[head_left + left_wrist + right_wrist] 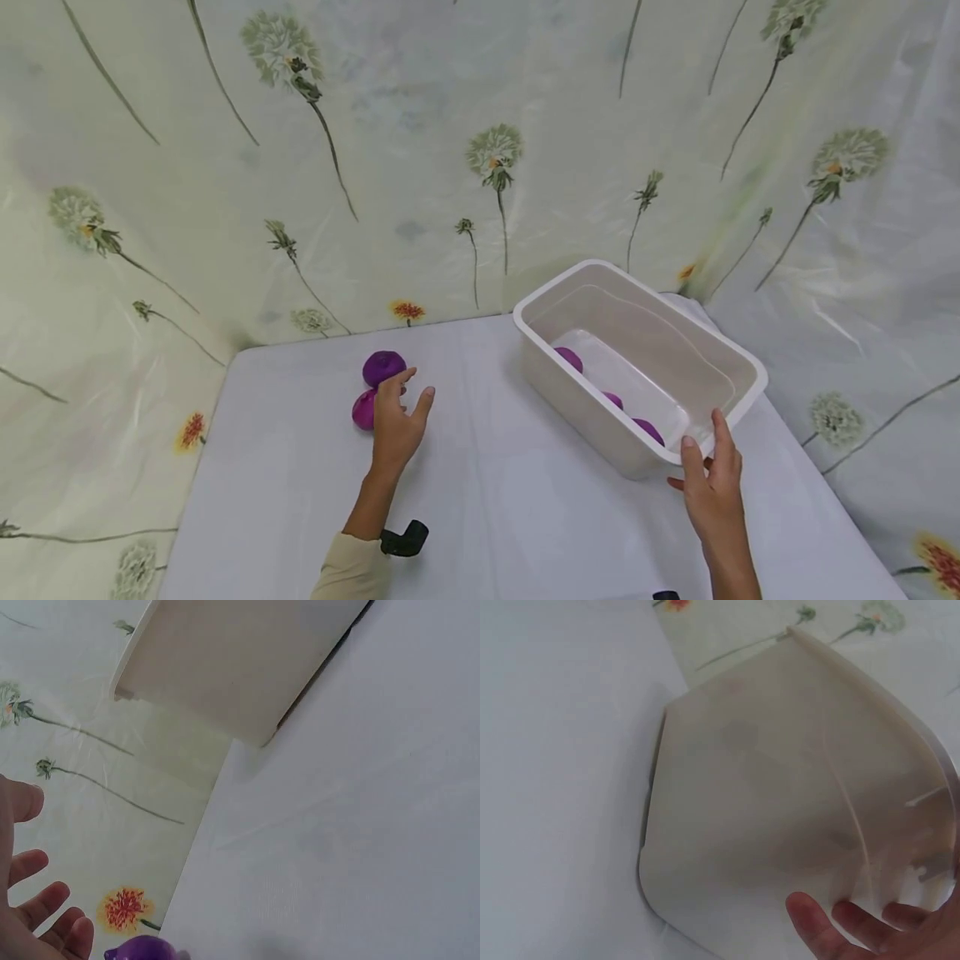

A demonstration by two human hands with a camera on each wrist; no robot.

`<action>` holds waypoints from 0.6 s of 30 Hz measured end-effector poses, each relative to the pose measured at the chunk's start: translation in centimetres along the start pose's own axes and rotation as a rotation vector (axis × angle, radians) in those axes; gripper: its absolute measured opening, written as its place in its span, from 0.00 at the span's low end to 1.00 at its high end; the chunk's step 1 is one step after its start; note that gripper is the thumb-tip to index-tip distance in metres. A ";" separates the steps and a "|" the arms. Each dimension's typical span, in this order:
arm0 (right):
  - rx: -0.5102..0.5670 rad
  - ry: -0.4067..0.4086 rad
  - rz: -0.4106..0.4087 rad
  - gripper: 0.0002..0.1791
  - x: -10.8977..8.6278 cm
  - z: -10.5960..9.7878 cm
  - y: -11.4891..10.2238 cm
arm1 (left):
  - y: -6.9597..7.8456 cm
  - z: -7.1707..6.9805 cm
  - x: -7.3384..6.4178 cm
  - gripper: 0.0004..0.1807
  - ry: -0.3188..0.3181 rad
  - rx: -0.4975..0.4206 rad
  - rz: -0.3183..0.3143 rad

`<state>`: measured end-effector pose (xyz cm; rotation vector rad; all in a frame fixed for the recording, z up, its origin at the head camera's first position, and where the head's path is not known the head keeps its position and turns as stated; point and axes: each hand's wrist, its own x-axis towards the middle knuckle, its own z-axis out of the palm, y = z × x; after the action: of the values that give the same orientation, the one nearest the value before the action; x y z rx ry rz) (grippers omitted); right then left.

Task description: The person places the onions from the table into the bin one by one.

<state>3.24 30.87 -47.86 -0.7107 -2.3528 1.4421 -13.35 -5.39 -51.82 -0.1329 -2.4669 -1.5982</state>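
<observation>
My left hand is at the left, fingers spread and bent, thumb apart, with nothing held. It overlaps two round, onion-like purple things: a dark purple one behind and a magenta one in front. The left wrist view catches the dark purple one's top, with a small nub, below the fingertips. My right hand holds the near right corner of a white plastic bin. In the head view two fingertips reach its rim; the right wrist view has other fingers along the outer wall.
Inside the bin, several purple round things, such as one at its left, lie partly hidden by the near wall. A white cloth covers the table. A dandelion-print sheet hangs behind and at both sides.
</observation>
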 end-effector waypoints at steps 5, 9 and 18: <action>-0.008 0.000 0.002 0.37 0.1 -0.1 0.1 | -1.3 -2.2 -0.1 0.26 0.049 0.015 -0.047; -0.005 -0.007 0.018 0.38 0.1 -0.1 0.2 | -2.5 -3.7 -0.4 0.26 0.098 0.025 -0.098; -0.006 -0.002 0.035 0.37 0.1 0.1 0.0 | -5.3 -4.9 -0.5 0.29 0.190 0.117 -0.194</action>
<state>3.08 30.83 -47.89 -0.7551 -2.3582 1.4518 -13.31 -12.04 -54.72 0.2700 -2.4775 -1.4545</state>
